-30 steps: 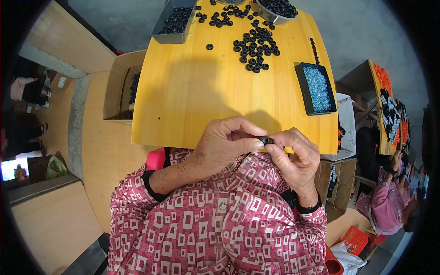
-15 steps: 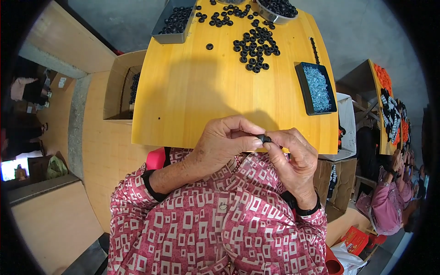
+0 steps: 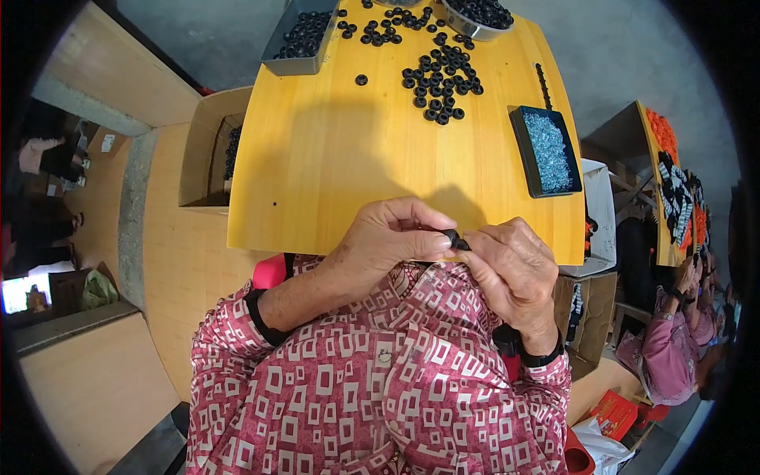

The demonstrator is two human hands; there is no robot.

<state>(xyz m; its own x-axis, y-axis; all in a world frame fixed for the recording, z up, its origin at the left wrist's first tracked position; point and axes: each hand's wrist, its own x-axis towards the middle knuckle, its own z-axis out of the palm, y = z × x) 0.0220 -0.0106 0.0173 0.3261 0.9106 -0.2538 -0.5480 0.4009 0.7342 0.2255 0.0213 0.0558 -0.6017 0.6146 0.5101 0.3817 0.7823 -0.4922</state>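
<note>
Head view. Left hand (image 3: 396, 233): thumb and index finger pinched nearly together on a small black piece (image 3: 457, 241); the other fingers curl behind and are partly hidden. Right hand (image 3: 518, 265): thumb and forefinger closed on the piece's right end, remaining fingers folded into the palm, their tips out of sight. The piece sits between the two hands, just by the near edge of the yellow table (image 3: 317, 174). Fingertips cover most of it (one part or two joined, cannot tell).

Farther up the table, a loose cluster of black rings (image 3: 447, 79); where they overlap, single ones are hard to part. One lone ring (image 3: 362, 80) lies left of them. Grey bin (image 3: 297, 65) at the far left, holding more black pieces, its top cut by the frame. Round clear tub (image 3: 475, 32), also filled and also cut off. Black tray (image 3: 558, 193) at right, full of bluish bits (image 3: 546, 150) too fine to tell singly; a dark ridged rod (image 3: 543, 85) just beyond it.

Left of the table, a cardboard box (image 3: 198, 170), dark contents mostly in shadow. Far right, a co-worker's pink sleeve (image 3: 669, 348), warped toward the rim.
</note>
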